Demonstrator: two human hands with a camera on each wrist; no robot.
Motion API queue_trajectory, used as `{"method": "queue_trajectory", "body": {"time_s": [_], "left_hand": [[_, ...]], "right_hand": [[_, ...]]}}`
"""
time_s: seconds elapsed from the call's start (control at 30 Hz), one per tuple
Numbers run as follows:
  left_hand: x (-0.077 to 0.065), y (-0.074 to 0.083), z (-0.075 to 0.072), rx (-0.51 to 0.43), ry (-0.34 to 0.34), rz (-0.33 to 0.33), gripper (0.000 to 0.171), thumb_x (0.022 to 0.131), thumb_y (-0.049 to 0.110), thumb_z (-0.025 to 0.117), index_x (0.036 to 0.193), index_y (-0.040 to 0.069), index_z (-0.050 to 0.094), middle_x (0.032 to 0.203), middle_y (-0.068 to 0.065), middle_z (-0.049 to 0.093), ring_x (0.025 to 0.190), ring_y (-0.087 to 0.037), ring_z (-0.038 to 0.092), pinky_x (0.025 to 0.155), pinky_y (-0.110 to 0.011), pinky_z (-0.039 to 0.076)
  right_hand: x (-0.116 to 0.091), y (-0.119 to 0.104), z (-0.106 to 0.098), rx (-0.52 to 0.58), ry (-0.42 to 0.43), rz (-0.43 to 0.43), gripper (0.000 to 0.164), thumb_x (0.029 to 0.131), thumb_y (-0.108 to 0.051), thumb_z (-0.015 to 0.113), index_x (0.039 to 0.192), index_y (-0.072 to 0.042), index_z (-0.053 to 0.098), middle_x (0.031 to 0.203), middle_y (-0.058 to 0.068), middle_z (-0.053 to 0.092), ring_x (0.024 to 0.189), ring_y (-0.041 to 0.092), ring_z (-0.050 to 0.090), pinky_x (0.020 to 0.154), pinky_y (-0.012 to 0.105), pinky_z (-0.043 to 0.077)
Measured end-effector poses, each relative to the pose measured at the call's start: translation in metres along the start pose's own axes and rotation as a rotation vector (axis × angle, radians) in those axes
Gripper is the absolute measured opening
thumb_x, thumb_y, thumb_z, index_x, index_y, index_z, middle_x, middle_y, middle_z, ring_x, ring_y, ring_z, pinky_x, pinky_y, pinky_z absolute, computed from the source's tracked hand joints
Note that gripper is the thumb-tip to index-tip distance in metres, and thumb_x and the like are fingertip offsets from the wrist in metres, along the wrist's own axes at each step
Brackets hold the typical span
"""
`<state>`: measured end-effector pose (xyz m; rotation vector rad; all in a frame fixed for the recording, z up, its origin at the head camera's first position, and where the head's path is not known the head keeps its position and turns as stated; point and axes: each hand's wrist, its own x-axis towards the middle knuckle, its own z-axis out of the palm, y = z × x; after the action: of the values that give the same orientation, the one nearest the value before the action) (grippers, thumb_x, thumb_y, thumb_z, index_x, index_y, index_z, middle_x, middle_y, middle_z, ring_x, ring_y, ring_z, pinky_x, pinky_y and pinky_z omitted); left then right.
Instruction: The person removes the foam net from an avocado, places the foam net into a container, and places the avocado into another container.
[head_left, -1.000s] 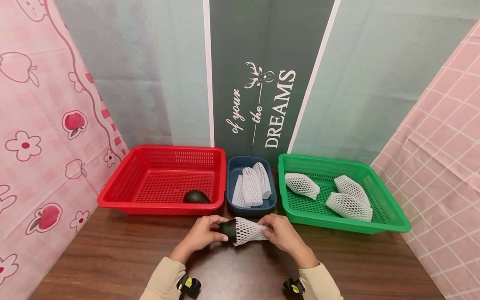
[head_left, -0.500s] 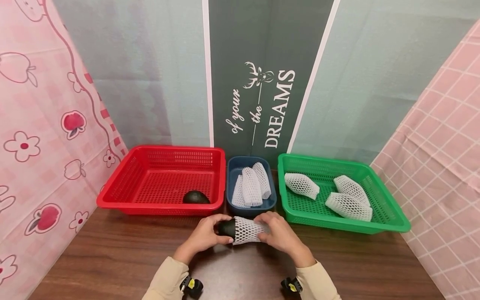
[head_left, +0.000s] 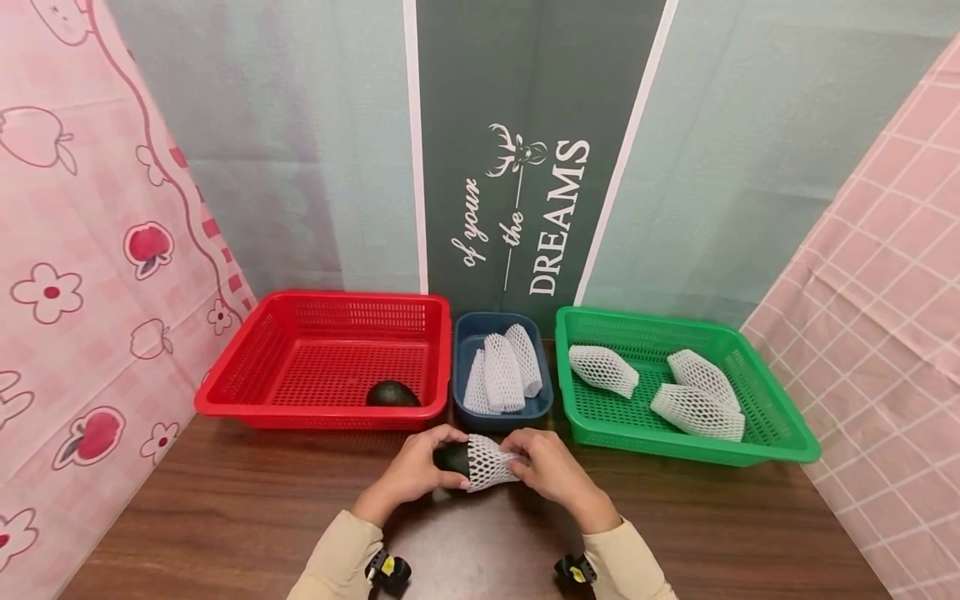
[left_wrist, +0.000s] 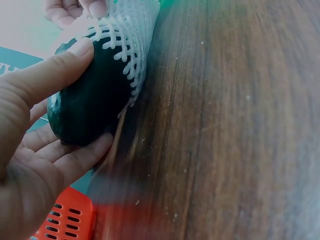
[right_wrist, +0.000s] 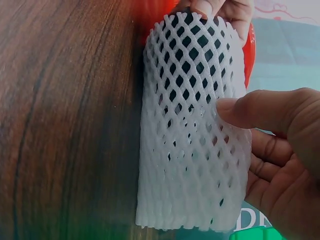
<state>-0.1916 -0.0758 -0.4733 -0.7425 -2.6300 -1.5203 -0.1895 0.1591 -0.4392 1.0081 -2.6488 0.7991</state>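
Note:
A dark green avocado (left_wrist: 90,100) lies sideways between my hands, close over the wooden table. My left hand (head_left: 415,468) holds its bare end, with the thumb on one side and fingers on the other. A white foam net sleeve (right_wrist: 192,125) covers the avocado's other end. My right hand (head_left: 551,469) pinches that sleeve between thumb and fingers along its side. In the right wrist view, dark skin shows through the stretched mesh near the left hand, while the sleeve's far end hangs slack and pale.
Behind the left hand stands a red basket (head_left: 322,417) with one avocado (head_left: 392,394) inside. A small blue bin (head_left: 465,329) holds several foam sleeves (head_left: 504,372). In the green basket (head_left: 675,450) at right lie three sleeved fruits (head_left: 603,370). Curtains close off the back and sides.
My right hand has slid left along the sleeve, nearer the avocado, with a small shift of grip. The left hand has moved slightly right and still holds the bare end.

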Motion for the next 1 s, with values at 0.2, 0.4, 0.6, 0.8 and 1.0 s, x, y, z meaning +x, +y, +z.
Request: {"method": "queue_trajectory", "body": {"time_s": [0.2,0.4,0.6,0.8,1.0], "left_hand": [[-0.004,0.005,-0.002,0.013,0.030,0.034,0.052,0.060,0.022,0.088,0.106,0.013,0.066,0.103,0.003,0.065,0.092,-0.016,0.060,0.081,-0.033,0.046],[-0.010,0.008,-0.011,0.024,0.072,0.035,0.051,0.060,0.023,0.088,0.106,0.016,0.066,0.102,0.007,0.065,0.091,-0.012,0.060,0.080,-0.032,0.047],[-0.018,0.006,-0.022,0.046,0.080,0.006,0.050,0.059,0.026,0.089,0.103,0.019,0.066,0.100,0.011,0.064,0.089,-0.012,0.058,0.079,-0.032,0.046],[-0.022,0.005,-0.026,0.056,0.071,-0.017,0.049,0.059,0.027,0.088,0.102,0.020,0.065,0.099,0.011,0.063,0.089,-0.012,0.058,0.078,-0.032,0.046],[-0.022,0.006,-0.026,0.056,0.069,-0.008,0.049,0.060,0.028,0.088,0.102,0.020,0.065,0.100,0.011,0.063,0.089,-0.013,0.058,0.078,-0.033,0.046]], "right_hand": [[-0.002,-0.002,-0.006,0.019,-0.002,0.029,0.018,0.073,0.002,0.072,0.085,-0.010,0.066,0.081,-0.005,0.060,0.068,0.007,0.051,0.060,0.025,0.045],[-0.006,0.000,-0.015,0.017,0.013,0.042,0.018,0.074,0.001,0.072,0.087,-0.010,0.066,0.083,-0.004,0.061,0.070,0.007,0.052,0.061,0.025,0.046],[-0.012,0.004,-0.022,-0.003,0.014,0.056,0.017,0.074,0.001,0.072,0.087,-0.008,0.066,0.084,-0.002,0.062,0.070,0.008,0.052,0.061,0.026,0.047],[-0.016,0.006,-0.024,0.002,0.013,0.076,0.018,0.074,0.002,0.073,0.087,-0.008,0.066,0.084,-0.002,0.060,0.069,0.008,0.051,0.059,0.025,0.046],[-0.016,0.005,-0.024,0.004,0.017,0.081,0.018,0.073,0.002,0.073,0.085,-0.009,0.065,0.081,-0.004,0.059,0.067,0.007,0.049,0.057,0.024,0.044]]}}
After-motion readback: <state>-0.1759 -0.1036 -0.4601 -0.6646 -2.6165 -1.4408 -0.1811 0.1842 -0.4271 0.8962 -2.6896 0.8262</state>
